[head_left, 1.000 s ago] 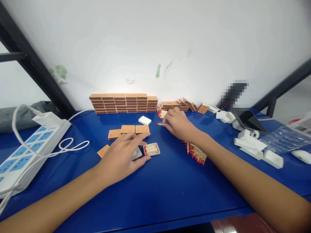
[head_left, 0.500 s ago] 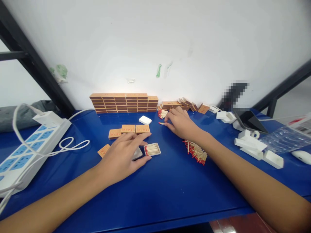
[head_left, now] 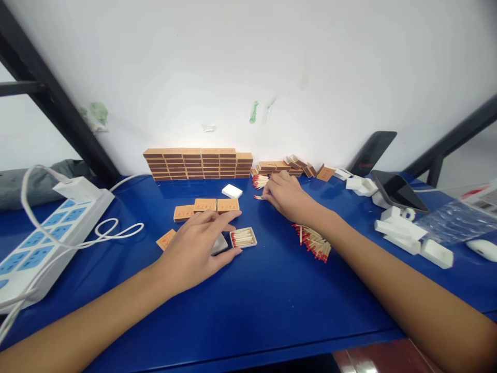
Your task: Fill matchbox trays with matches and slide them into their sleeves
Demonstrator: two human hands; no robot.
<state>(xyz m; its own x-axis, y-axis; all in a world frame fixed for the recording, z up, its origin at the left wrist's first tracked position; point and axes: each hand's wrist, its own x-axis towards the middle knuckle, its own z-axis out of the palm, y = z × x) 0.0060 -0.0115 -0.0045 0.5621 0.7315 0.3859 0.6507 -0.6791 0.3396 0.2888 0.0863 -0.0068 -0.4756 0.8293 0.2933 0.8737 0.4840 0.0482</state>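
Observation:
My left hand rests with its fingers apart over a white tray, which it partly covers. Just beyond its thumb tip lies a small matchbox tray filled with matches, their red heads towards the left. Whether the thumb touches that tray I cannot tell. Farther back, thumb and fingers of my right hand are pinched on a match with its red head pointing left. Behind those fingers is a bundle of red-headed matches. Another loose pile of matches lies below my right wrist, partly under the forearm.
Stacked matchboxes line the wall. Orange matchboxes stand behind my left hand, beside a white tray. White trays, a phone and a plastic bag lie right; a power strip with cables is left.
Both hands stay nearly where they were. The right hand has shifted very slightly, with the match still between its fingertips.

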